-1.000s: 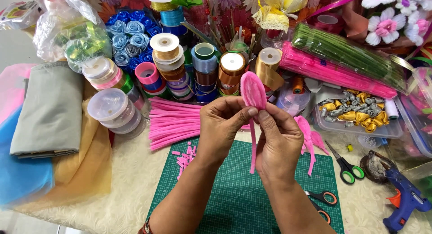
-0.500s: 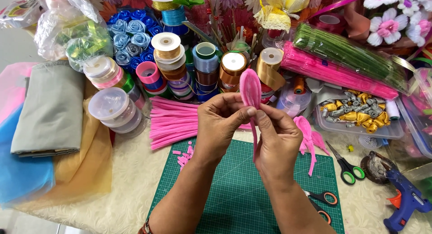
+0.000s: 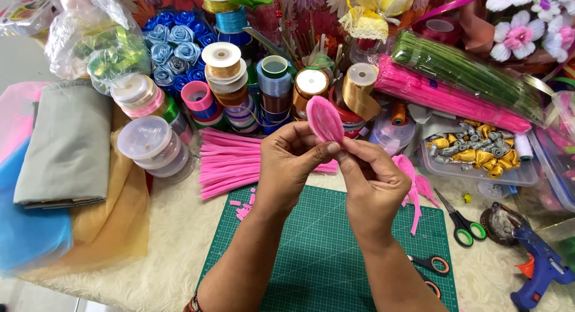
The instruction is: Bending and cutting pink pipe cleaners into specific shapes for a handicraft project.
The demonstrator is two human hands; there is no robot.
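We find both hands raised above the green cutting mat (image 3: pixel 323 252), pinching one pink petal (image 3: pixel 325 119), a leaf-shaped loop of fuzzy pink wire. The left hand (image 3: pixel 293 159) has thumb and forefinger pressed together on the petal's lower edge; the right hand (image 3: pixel 372 181) nips its base from the other side, fingertips closed on it. The petal stands upright above the far edge of the mat, in front of the ribbon spools (image 3: pixel 311 84).

We judge the hold narrow: only the base is gripped, so a twist made too hard could flatten the loop or skew its outline. Should either pinch slacken, the petal would likely drop to the mat or roll into the loose pink wire stems (image 3: pixel 233 162) lying just beyond the mat's far left corner, where it would be hard to pick out by colour.

Small pink offcuts (image 3: pixel 242 207) sit at the mat's left edge and could cling to the fuzz. Finished pink petals (image 3: pixel 413 183) lie by the mat's right edge, near the right wrist; a careless sweep could scatter them. Green-handled scissors (image 3: pixel 464 225) lie right of the mat, the blue glue gun (image 3: pixel 539 267) farther right; an elbow swung wide could catch either.
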